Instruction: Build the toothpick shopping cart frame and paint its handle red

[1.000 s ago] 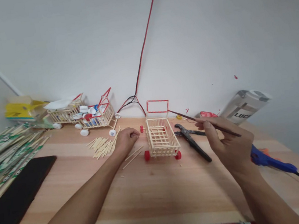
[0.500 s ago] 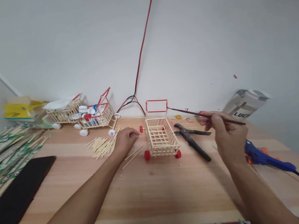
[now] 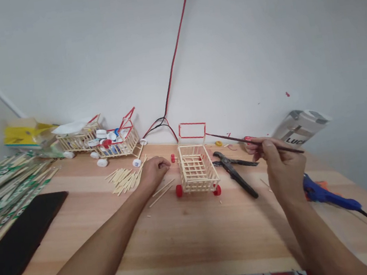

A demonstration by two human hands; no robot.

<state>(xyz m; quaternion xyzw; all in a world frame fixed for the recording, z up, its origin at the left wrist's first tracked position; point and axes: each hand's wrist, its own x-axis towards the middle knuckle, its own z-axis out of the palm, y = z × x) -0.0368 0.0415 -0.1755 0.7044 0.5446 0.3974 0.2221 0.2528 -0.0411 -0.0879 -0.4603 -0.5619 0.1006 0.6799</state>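
Note:
A small cart made of pale wooden sticks, with red wheels and a red handle frame, stands on the wooden table. My right hand pinches a thin dark paintbrush whose tip touches the cart's red handle. My left hand rests on the table left of the cart, fingers curled, beside a pile of loose sticks. Whether it holds anything is hidden.
Black pliers lie right of the cart. A blue glue gun with its cord lies behind my right wrist. Two finished carts hold bottle caps at the back left. Wrapped chopsticks and a black phone lie at left.
My right hand rose and shifted slightly right, bringing the brush more level, its tip moving to the cart's red handle. My left hand stayed put.

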